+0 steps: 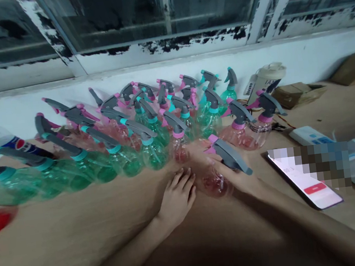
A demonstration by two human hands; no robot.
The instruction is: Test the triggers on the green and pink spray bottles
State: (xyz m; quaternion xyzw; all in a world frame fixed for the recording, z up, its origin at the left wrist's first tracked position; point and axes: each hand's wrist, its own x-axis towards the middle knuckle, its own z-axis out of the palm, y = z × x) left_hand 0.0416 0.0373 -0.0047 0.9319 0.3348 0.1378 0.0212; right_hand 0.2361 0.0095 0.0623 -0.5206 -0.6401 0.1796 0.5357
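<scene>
My right hand [237, 177] is wrapped round the neck of a pink spray bottle [217, 184] with a grey and pink trigger head, at the near side of the group. To its left, my left hand [178, 195] lies flat on the table with its fingers stretched out, holding nothing. Just beyond the two hands stands another pink spray bottle [178, 143]. A front row of green spray bottles, one of them a green spray bottle [155, 154], runs off to the left. Two more pink bottles, including a pink spray bottle [240, 132], stand to the right.
More spray bottles crowd back to the wall [302, 50] under the windows. A phone [311, 182] lies at the right, near white power strips [312, 134]. A cup [264, 80] and a cardboard box [298, 93] stand behind. A Pepsi bottle [21, 144] lies at the left.
</scene>
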